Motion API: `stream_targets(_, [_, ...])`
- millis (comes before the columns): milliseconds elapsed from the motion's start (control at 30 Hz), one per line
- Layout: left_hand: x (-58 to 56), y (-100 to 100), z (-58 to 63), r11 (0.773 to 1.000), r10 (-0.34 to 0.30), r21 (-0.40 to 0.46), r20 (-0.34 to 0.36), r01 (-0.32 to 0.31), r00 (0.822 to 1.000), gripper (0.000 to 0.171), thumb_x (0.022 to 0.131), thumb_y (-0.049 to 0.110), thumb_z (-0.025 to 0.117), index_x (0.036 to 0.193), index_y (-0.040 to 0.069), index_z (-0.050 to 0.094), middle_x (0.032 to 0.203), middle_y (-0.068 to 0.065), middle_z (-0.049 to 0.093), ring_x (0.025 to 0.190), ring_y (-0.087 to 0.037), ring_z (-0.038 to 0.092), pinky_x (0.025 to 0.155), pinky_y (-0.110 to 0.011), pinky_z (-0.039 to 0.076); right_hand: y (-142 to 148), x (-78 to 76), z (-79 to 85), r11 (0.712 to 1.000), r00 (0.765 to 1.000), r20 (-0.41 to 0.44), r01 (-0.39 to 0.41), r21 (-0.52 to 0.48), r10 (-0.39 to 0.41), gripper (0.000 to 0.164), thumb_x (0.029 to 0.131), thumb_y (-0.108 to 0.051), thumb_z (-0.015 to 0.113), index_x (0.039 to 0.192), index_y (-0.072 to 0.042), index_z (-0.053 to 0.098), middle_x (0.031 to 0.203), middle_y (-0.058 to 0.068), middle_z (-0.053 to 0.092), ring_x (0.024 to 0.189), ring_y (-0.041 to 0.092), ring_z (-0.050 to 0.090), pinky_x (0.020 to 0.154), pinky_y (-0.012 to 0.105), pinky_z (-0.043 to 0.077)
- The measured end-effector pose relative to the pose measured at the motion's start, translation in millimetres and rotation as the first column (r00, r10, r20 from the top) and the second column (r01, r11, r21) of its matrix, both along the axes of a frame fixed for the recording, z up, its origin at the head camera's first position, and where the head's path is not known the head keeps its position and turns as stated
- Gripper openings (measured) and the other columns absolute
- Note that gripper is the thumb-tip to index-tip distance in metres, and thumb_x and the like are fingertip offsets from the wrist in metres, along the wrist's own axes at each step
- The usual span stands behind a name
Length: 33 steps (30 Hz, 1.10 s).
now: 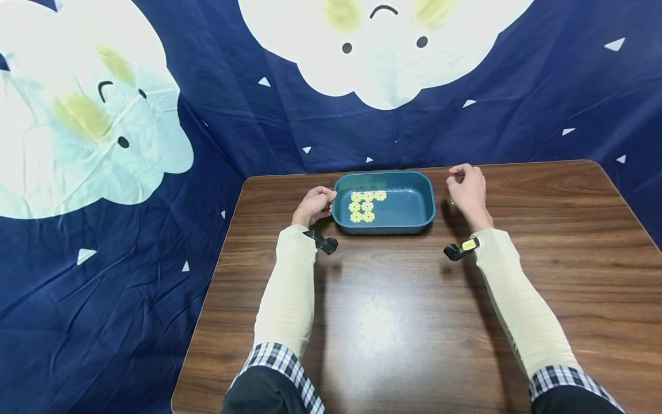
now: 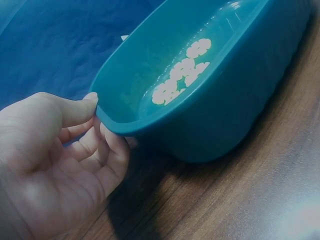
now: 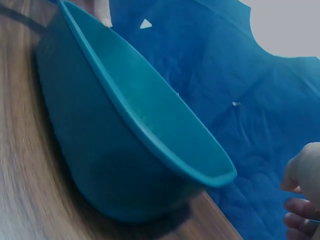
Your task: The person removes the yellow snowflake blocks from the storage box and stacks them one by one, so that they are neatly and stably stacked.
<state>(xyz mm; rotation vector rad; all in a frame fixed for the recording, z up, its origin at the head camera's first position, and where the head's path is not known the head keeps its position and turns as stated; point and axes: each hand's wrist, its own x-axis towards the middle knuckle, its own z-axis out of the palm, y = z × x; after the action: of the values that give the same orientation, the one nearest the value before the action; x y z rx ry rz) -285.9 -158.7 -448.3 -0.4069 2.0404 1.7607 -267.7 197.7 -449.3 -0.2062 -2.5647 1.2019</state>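
A teal oblong basin (image 1: 384, 229) stands near the table's back edge. Several pale yellow flower-shaped pieces (image 1: 368, 206) lie in rows on the left part of its floor. My left hand (image 1: 312, 205) pinches the rim at the basin's left end, thumb on top of the edge and fingers below, as the left wrist view shows. My right hand (image 1: 468, 188) is apart from the basin, off its right end, with curled fingers (image 3: 300, 210). A small yellow-green bit (image 1: 452, 202) shows at the hand's lower left side; I cannot tell whether the fingers hold it.
The brown wood-grain table (image 1: 393, 322) reaches out on both sides and toward me. Behind it and to the left hangs a dark blue cloth (image 1: 217, 75) with white clouds. A small black camera (image 1: 326, 244) sits at the left wrist, another (image 1: 455, 252) at the right.
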Motion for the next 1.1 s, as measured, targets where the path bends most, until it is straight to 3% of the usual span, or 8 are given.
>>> stream_targets(667, [-3.8, 0, -0.9, 1.000, -0.004, -0.023, 0.000, 0.004, 1.000, 0.009, 0.098, 0.017, 0.055, 0.094, 0.011, 0.049, 0.082, -0.003, 0.049, 0.066, -0.014, 0.048, 0.066, -0.028, 0.044, -52, -3.3, 6.3, 0.988, 0.990, -0.059, -0.130, -0.078, 0.126, 0.025, 0.090, -0.010, 0.057, 0.113, -0.001, 0.060, 0.110, 0.018, 0.054, 0.100, 0.030, 0.052, 0.090, 0.040, 0.041])
stream_targets(1100, [-3.5, 0, -1.8, 1.000, 0.003, -0.013, 0.005, -0.003, 1.000, 0.009, 0.097, 0.016, 0.055, 0.093, 0.011, 0.049, 0.082, -0.004, 0.049, 0.064, -0.013, 0.048, 0.063, -0.025, 0.044, -83, -3.8, -1.9, 0.963, 0.969, -0.001, -0.245, -0.115, 0.246, 0.030, 0.090, -0.013, 0.061, 0.117, -0.002, 0.057, 0.117, 0.019, 0.054, 0.105, 0.034, 0.052, 0.092, 0.043, 0.041])
